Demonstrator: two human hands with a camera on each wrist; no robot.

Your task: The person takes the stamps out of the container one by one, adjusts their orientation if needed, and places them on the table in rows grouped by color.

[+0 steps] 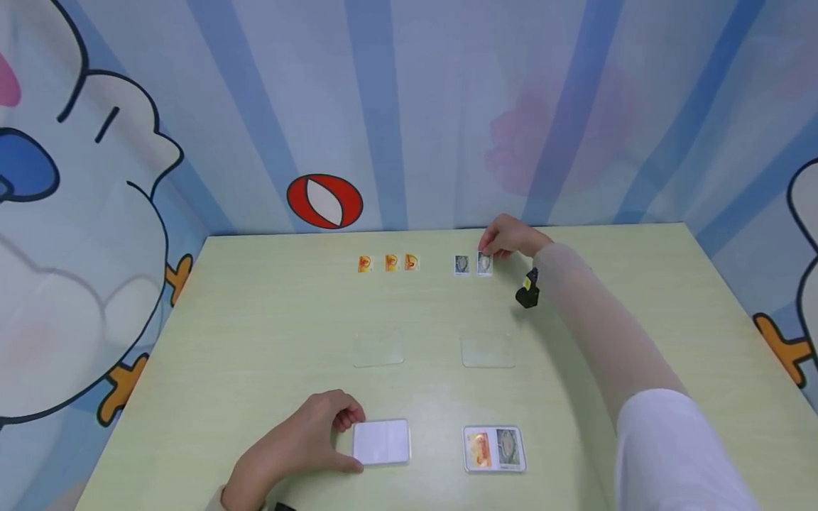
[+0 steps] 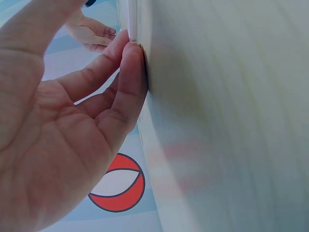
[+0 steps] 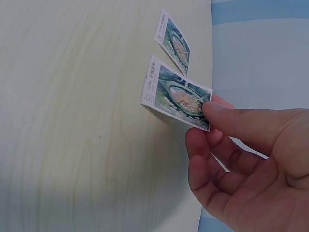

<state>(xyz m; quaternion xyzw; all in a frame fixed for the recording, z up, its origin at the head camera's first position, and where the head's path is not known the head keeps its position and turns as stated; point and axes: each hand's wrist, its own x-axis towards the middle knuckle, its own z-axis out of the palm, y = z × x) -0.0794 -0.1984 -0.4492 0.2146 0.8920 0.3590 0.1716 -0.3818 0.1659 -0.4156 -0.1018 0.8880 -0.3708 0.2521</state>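
Note:
My right hand (image 1: 511,235) pinches a perforated postage stamp (image 3: 179,95) by its edge between thumb and fingers. The stamp shows a green and blue aerial picture with a pale oval, and it is tilted up off the table. A matching stamp (image 1: 461,265) lies just left of it in the head view. Near the front, my left hand (image 1: 307,433) holds a flat white rectangular case (image 1: 381,441) at its left side, thumb at the near corner and fingers at the far one. In the left wrist view, the fingertips (image 2: 131,55) touch the case's thin edge.
Several orange stamps, among them one stamp (image 1: 412,262), form a row at the back. Two clear flat sleeves, a left sleeve (image 1: 378,349) and a right sleeve (image 1: 488,352), lie mid-table. A clear case (image 1: 493,468) with an orange and a green stamp sits front right. A patterned wall (image 1: 422,142) borders the table.

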